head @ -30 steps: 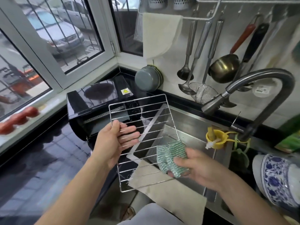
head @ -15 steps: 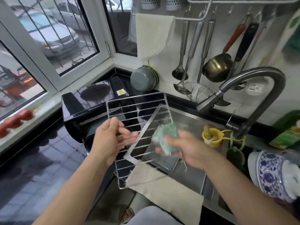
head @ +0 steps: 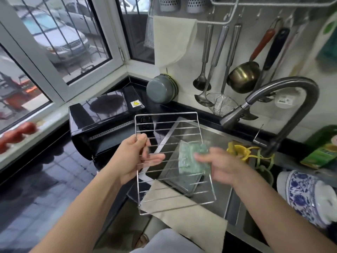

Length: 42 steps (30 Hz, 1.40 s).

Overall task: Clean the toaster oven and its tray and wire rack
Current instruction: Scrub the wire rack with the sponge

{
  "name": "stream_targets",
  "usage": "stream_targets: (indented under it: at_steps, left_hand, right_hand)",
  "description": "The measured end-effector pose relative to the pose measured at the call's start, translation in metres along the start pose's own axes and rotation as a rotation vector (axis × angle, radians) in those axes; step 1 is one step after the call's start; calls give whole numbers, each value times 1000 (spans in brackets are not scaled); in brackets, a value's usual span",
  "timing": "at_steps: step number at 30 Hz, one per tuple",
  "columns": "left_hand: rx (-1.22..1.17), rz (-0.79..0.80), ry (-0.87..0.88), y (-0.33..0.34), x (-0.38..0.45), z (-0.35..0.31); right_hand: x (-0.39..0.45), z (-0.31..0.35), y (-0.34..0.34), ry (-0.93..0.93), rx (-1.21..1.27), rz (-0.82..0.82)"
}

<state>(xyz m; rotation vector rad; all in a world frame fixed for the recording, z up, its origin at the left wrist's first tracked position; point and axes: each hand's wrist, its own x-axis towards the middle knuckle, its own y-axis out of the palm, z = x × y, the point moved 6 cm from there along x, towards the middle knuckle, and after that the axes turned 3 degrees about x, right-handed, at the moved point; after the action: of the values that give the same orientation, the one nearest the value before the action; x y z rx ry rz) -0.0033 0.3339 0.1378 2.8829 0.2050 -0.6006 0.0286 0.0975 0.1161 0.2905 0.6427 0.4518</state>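
Holding the rectangular chrome wire rack (head: 171, 161) up over the stainless-steel sink (head: 224, 181), you have it tilted, its long axis running from near your body up and away toward the black toaster oven (head: 102, 128), which sits just left of the sink on the dark counter. Your left hand (head: 135, 157) grips the rack's left edge, thumb on top and fingers curled underneath through the bars. Your right hand (head: 217, 165) holds the green mesh scouring pad (head: 191, 157) against the rack's right half, fingers wrapped round it; motion blur hides just how tightly. So the rack lies between your two hands, with the right one nearer the part to be scrubbed, and I judge the coming stroke should run along the cross bars. Down in the sink, seen through the rack, lies the flat metal baking tray (head: 184, 181), leaning at a slant. Count: one rack, one pad, one tray, one oven. Over the sink's near rim hangs a beige cloth (head: 191, 221); over the sink's far right side curves a grey tap (head: 284, 92).
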Motion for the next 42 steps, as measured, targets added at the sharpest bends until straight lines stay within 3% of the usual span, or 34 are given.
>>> stream_targets:
  at_steps: [4,9,13,17,21,24,27,29,32,35,37,39,42]
  left_hand:
    - [22,76,-28,15,-3,5]
    - [63,70,-15,8,-5,-7]
    - [83,-93,98,-6,-8,-15]
    - [-86,-309,145,-29,-11,-8]
    - [-141,-351,162,-35,-15,-2]
    - [-159,-367,188,-29,-14,-2]
    - [-138,-372,214,-29,-15,-4]
    - [-169,-352,201,-29,-19,-1]
    - [-199,-260,160,-12,-23,9]
    - [-136,-169,122,17,-24,22]
    - [-117,-194,122,21,-25,25]
    - [-158,-200,125,16,-26,24]
    - [-231,-190,148,7,-31,15]
  right_hand:
    - [16,65,-11,-176,54,-109]
    - [28,72,-9,-221,88,-108]
    - [26,36,10,-200,51,-21]
    - [4,-31,24,-49,-139,61]
    - [-14,-50,7,67,-146,106]
    - [-14,-35,-15,-25,-92,-105]
    - [-24,-18,-46,-273,-302,-614]
    - [-35,-2,-42,-454,-525,-769]
    - [-25,2,4,-664,-891,-586]
    - [-5,-31,75,-695,-1229,-284]
    - [-3,-52,103,-768,-1359,-189]
    - [-1,-45,99,-867,-1498,-203]
    - [9,-2,56,-830,-1584,-478]
